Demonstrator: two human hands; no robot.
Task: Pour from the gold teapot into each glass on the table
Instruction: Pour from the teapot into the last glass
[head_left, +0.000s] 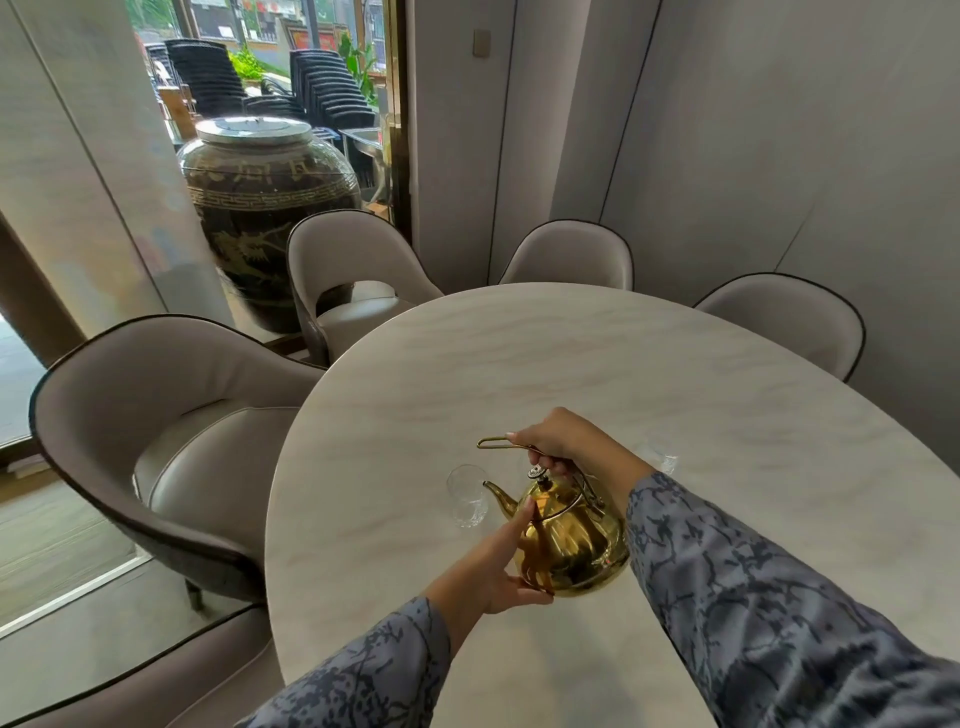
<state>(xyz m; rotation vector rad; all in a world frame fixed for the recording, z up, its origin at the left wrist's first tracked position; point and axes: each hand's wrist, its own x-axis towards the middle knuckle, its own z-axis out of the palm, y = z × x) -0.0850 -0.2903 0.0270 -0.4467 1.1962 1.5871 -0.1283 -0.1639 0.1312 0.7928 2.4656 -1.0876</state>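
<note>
Marble table (597, 364) supports gold teapot (576, 545); right hand (558, 439) clenches its wire handle, left hand (498, 566) lies flat, fingers together, against its side, beside glass (467, 496).

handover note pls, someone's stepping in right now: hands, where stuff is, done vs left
Right hand: gripping the gold teapot by its top handle.
Left hand: flat against the teapot's side, steadying it.
Teapot: low over or on the table, spout toward the near glass.
Second glass: beyond the right wrist, blurred.
Done: no pour visible; the glasses' fill is unclear.
Left: pour into both.
</note>
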